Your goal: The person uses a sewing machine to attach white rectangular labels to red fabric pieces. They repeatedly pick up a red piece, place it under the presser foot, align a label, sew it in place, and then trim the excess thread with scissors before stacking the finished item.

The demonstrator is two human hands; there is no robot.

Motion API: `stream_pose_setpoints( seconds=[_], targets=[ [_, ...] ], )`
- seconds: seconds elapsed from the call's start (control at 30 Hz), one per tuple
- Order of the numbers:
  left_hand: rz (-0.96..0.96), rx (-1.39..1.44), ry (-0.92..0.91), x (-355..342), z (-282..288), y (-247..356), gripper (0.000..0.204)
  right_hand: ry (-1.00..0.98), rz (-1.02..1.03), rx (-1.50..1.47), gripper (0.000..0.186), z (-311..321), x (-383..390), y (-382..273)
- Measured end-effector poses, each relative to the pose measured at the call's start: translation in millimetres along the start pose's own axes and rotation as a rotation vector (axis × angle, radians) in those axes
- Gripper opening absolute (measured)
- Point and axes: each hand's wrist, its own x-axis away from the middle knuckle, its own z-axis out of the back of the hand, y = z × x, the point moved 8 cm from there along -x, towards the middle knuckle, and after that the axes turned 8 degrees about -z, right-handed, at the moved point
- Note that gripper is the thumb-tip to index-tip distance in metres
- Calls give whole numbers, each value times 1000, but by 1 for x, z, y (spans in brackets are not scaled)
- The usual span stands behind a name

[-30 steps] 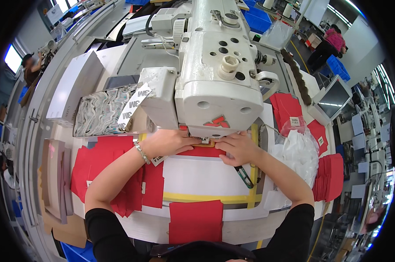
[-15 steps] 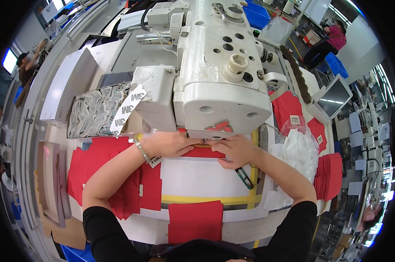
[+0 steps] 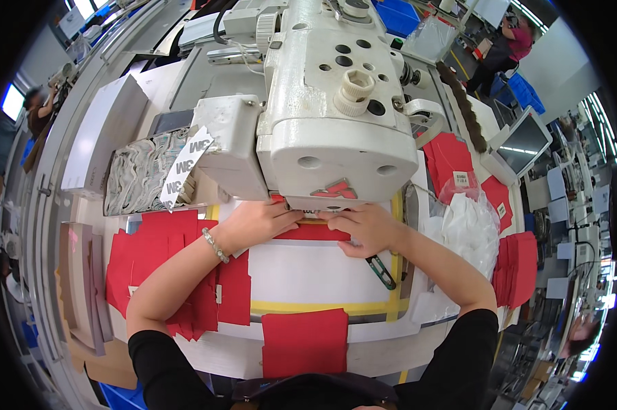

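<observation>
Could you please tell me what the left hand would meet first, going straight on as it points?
Probably the right hand, opposite it over the red fabric, though depth there is unclear.

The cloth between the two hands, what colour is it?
The cloth is red, seen best in the head view.

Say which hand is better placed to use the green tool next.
Probably the right hand: the green tool shows at its lower edge. The left hand is farther off, at the red fabric.

Workshop — white sewing machine (image 3: 335, 143), red pieces (image 3: 305, 345), co-worker (image 3: 521, 44)
</observation>
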Motion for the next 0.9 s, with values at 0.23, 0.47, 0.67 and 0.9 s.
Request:
stream_pose_setpoints(
  seconds=[0.23,0.47,0.67,0.9],
  targets=[
    [15,-9,-24,1,-1,1,23,57,42,-19,32,3,1,-2],
    [20,16,-87,0,-6,-1,32,80,56,-41,33,6,1,-4],
    [34,30,-204,2,-17,-6,33,65,67,-57,34,5,1,-3],
    [64,33,-318,-1,-23,-7,30,74,86,-77,35,3,2,-1]
  ],
)
